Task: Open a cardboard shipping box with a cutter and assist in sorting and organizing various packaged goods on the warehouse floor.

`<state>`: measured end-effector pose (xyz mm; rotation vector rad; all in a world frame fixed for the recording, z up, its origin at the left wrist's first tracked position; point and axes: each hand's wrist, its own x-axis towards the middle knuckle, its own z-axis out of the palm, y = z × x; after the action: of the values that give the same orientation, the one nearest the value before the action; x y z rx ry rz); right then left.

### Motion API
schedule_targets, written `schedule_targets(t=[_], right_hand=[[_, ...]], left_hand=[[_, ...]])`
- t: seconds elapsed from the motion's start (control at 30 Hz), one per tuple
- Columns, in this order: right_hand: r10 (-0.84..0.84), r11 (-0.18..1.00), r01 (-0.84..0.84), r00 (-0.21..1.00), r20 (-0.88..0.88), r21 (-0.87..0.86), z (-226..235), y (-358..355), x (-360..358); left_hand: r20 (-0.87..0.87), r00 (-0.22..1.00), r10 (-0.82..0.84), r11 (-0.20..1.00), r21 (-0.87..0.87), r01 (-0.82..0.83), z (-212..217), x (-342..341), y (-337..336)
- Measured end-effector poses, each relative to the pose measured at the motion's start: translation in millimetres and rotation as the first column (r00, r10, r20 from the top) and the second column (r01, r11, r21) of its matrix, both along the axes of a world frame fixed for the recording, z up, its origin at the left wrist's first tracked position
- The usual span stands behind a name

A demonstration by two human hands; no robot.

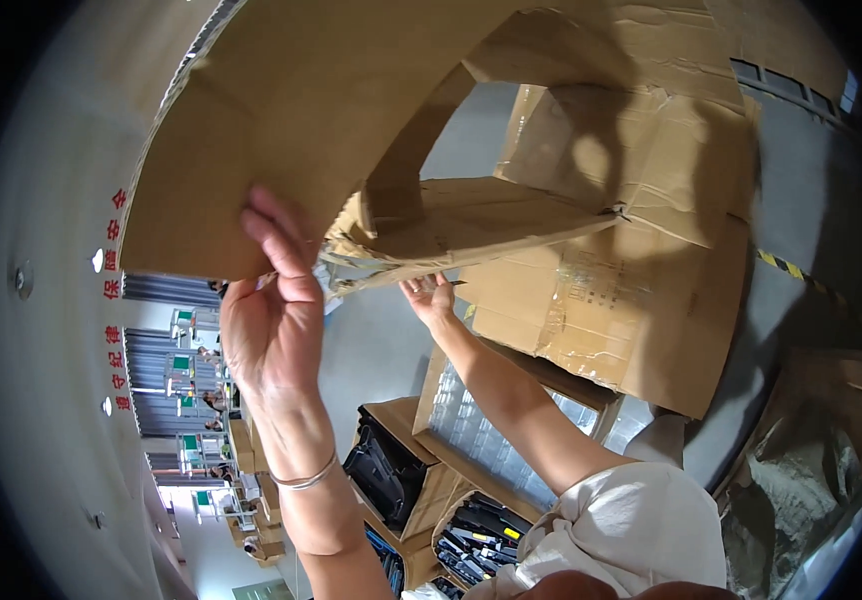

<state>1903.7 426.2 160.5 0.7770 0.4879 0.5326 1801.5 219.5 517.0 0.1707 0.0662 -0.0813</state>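
Note:
A large brown cardboard box [281,110] with open flaps is held up before me, tilted, its torn lower edge running across the middle. My left hand [276,320] grips the lower edge of its big flap, fingers over the cardboard and thumb nearer me; a metal bangle circles that wrist. Under the torn edge is my right hand [431,299], palm partly toward me and fingers bent up near the cardboard. A thin dark tip juts out beside its thumb; what it belongs to is hidden.
Flattened cardboard [631,290] lies beyond the box. Below are a carton of clear plastic trays [481,420], a box with a black case [388,470] and a box of dark packs [481,535]. Crumpled plastic sheeting [801,490] lies at right. Workbenches with people stand far left.

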Motion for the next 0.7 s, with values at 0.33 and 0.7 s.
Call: schedule_targets(t=[0.33, 0.7], right_hand=[[0.193, 0.817, 0.025, 0.929, 0.315, -0.576, -125.6, -119.1, -199.4], [0.283, 0.246, 0.426, 0.828, 0.485, -0.871, 18.9, -194.9, -132.6]], left_hand=[[-0.116, 0.945, 0.307, 0.403, 0.915, -0.019, -79.4, -82.8, 114.8], [-0.115, 0.955, 0.274, 0.182, 0.981, 0.066, -142.5, -90.2, 251.2]])
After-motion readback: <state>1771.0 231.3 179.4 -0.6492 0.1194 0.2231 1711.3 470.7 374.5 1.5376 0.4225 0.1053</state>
